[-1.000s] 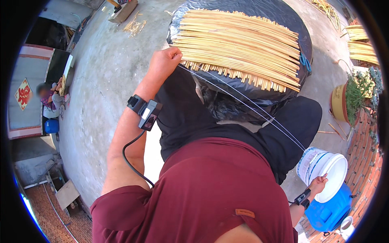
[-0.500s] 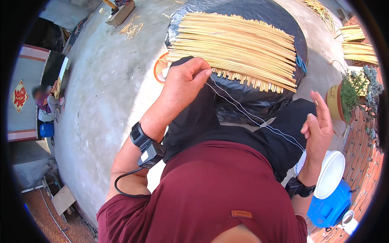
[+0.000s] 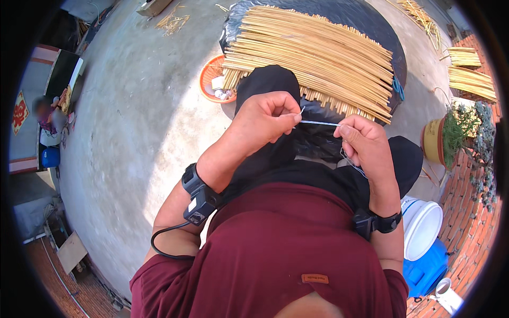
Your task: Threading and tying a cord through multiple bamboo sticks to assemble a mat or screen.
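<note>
A short length of white string [image 3: 319, 123] is drawn taut between my two hands, above my lap. My left hand [image 3: 265, 117] pinches one end of it between thumb and fingers, with a small tip sticking up. My right hand [image 3: 368, 144] pinches the other end, and loose loops hang below its fingers. Just beyond, a dense row of straw-coloured stalks [image 3: 318, 53] lies side by side on a round surface wrapped in black plastic [image 3: 374, 24]. My left knee hides part of the stalks' near edge.
An orange basket [image 3: 203, 79] with white items stands left of the stalks. At right are a potted plant [image 3: 435, 140], more stalk bundles [image 3: 471, 83], a white bucket [image 3: 424, 228] and a blue barrel [image 3: 427, 270]. Another person [image 3: 47, 116] sits far left.
My hands have come together from far apart. The right moved left and now grips the string; the left moved down and right, away from the stalks. The long hanging strands are gathered up.
</note>
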A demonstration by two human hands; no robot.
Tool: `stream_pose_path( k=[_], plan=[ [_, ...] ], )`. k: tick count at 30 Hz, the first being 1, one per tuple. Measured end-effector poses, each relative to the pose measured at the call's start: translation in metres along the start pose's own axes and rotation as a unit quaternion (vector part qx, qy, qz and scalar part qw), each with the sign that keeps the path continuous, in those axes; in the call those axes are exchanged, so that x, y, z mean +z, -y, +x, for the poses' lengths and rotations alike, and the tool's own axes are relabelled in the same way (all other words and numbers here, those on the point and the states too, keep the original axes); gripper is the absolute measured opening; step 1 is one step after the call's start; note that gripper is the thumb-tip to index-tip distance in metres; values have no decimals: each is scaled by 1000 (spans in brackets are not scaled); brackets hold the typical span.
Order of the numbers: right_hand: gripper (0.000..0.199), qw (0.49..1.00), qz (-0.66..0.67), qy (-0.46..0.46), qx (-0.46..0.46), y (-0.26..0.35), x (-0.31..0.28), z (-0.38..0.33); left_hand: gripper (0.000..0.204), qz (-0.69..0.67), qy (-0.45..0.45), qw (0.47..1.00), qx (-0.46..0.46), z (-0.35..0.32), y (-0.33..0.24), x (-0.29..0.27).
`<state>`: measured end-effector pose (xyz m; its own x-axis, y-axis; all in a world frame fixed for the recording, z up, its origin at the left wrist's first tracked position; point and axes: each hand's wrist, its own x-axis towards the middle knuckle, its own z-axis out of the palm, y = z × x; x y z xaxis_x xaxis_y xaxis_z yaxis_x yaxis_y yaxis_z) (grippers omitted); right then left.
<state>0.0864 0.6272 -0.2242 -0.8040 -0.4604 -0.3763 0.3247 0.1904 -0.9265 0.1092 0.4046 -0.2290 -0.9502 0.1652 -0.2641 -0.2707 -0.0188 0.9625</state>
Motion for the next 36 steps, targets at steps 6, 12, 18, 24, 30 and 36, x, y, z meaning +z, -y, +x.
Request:
stream_pose_path(
  k=[6,12,18,24,30,36],
  plan=[
    [13,994,-72,-76,-1,-9,-22,-5,5,14,11,1000,-17,6,6,0],
    [31,997,-67,-46,-21,10,14,-6,6,67,19,996,48,2,14,23],
    [11,999,-38,0,19,2,8,-4,3,75,57,995,39,-3,10,30],
    [8,998,-39,38,19,-12,-3,-11,5,315,68,884,338,6,22,21],
    [8,995,67,-66,16,-21,-12,-9,11,317,-161,903,242,11,28,12],
    [10,972,-118,-196,-42,-35,-2,-2,25,-125,66,980,-138,8,46,73]
  ],
)
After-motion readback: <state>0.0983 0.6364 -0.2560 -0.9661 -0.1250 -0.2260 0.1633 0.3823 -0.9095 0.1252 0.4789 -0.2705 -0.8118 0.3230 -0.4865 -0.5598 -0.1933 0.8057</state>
